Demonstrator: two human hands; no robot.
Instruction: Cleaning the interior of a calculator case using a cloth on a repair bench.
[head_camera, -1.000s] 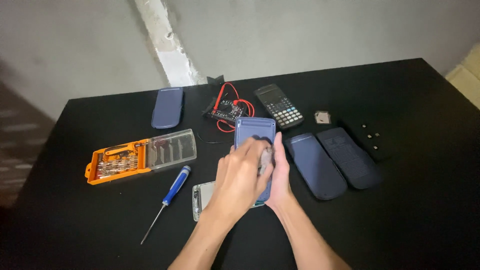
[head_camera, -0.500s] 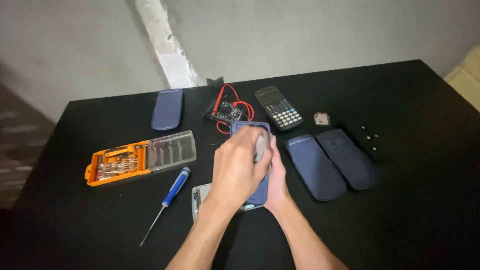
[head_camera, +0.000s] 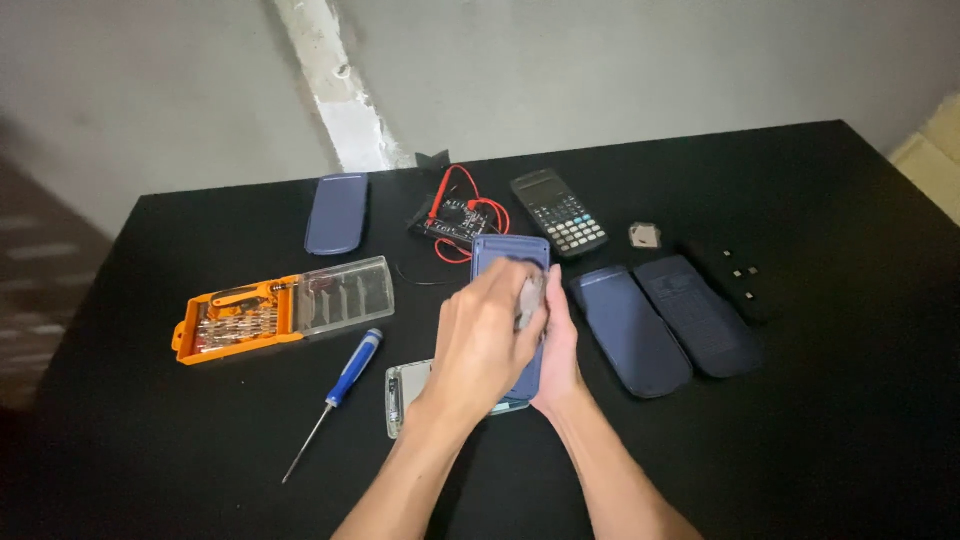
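The blue calculator body (head_camera: 512, 300) lies lengthwise away from the person on the worktop (head_camera: 850, 420), the right hand (head_camera: 558, 345) cupped along its right edge, the left hand (head_camera: 483, 335) curled over a small grey piece (head_camera: 530, 298) on top

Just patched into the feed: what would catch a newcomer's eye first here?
Both hands at the centre: the left hand over a blue calculator shell, the right hand beside it. At left, an orange bit case stands out on the black table, a blue-handled screwdriver below it.
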